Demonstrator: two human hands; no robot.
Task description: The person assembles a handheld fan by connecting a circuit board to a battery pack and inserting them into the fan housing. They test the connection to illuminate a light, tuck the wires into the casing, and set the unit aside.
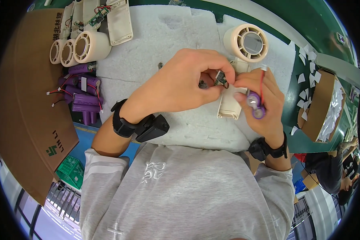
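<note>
Over the white foam mat, my left hand (pixel 188 82) is closed, its thumb and forefinger pinching a small circuit board (pixel 220 78). My right hand (pixel 264 96) is closed beside it, with a purple battery pack (pixel 255 105) held in the palm and a red wire with a white plug rising from it. Its fingertips meet near the board, partly hiding it. Below both hands lies an open cream fan handle (pixel 230 106). The round cream fan head (pixel 250 43) with a grey centre sits at the handle's far end.
At far left stand several cream fan bodies (pixel 93 47), one with a green circuit board (pixel 99 17). Purple battery packs (pixel 86 100) are piled nearby, beside a large cardboard box (pixel 32 100). White paper pieces (pixel 304 96) and an open carton (pixel 328 106) are at right; another person (pixel 332 172) is beyond.
</note>
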